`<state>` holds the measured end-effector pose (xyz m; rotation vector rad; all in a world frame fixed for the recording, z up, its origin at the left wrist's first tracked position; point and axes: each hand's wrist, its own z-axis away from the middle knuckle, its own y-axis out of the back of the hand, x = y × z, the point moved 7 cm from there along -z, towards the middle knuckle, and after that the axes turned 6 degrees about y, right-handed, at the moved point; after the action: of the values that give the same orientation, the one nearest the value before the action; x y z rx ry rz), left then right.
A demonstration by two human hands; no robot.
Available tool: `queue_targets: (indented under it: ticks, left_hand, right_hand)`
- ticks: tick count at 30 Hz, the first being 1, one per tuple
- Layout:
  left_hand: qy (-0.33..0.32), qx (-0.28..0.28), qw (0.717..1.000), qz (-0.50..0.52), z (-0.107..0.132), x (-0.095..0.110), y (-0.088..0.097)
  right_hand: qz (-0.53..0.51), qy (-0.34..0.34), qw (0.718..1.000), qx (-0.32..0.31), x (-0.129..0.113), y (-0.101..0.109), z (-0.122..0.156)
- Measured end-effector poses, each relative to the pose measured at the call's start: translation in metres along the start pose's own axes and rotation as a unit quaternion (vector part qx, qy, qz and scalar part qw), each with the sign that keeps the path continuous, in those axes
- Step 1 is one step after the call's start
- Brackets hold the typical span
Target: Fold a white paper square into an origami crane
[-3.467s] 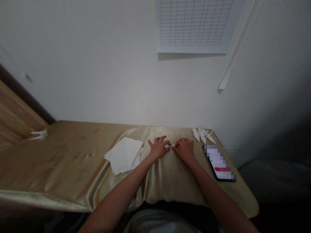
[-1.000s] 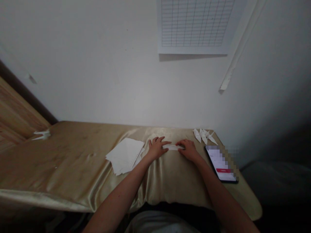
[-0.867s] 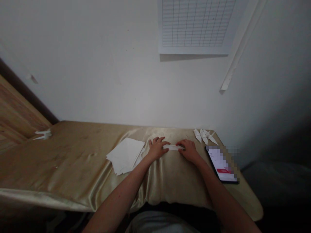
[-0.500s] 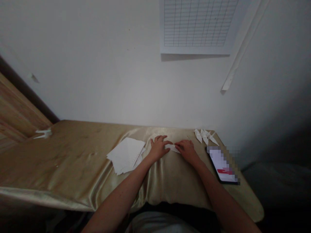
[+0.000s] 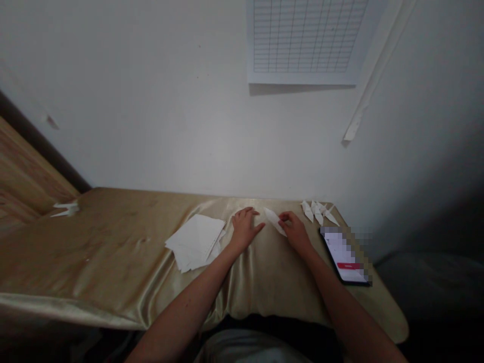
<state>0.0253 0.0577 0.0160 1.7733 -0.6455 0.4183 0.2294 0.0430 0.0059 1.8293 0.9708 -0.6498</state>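
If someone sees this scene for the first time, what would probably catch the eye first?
Probably the lit phone with its red bar, at the right end of the gold-covered table. Beyond it lie white folded papers. Left of the phone, the right hand pinches a slim white paper, near the open left hand.

Readable text: none. Wall sheet (image 5: 302,78): printed table of ruled rows and columns, cut off at the top of the view; any entries too small to make out. Smartphone (image 5: 335,252): lit screen with small dark marks towards its upper left, illegible; red bar (image 5: 347,265) lower down bears a faint pale mark, likewise illegible. Right part of the screen pixelated, content hidden.
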Motion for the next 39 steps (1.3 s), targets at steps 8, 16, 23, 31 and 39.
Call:
queue_targets:
  ticks: [8, 16, 23, 31, 39]
  left_hand:
    - [-0.038, -0.008, 0.992, 0.12, 0.003, 0.014, -0.009]
    - [0.007, 0.005, 0.988, 0.156, 0.002, 0.007, -0.008]
    - [-0.006, -0.013, 0.986, 0.167, 0.005, 0.016, -0.006]
    - [-0.009, -0.007, 0.986, 0.168, 0.007, 0.02, -0.002]
    - [-0.032, -0.003, 0.986, 0.163, 0.011, 0.027, 0.0]
  right_hand:
    - [-0.082, 0.006, 0.997, -0.003, -0.01, -0.008, 0.003]
    - [0.0, 0.129, 0.992, -0.016, -0.035, -0.006, 0.007]
    - [0.009, 0.12, 0.993, 0.003, -0.029, -0.006, 0.006]
    - [-0.052, 0.038, 0.998, 0.013, -0.011, -0.01, 0.006]
    - [-0.074, 0.005, 0.997, -0.005, -0.01, -0.011, 0.005]
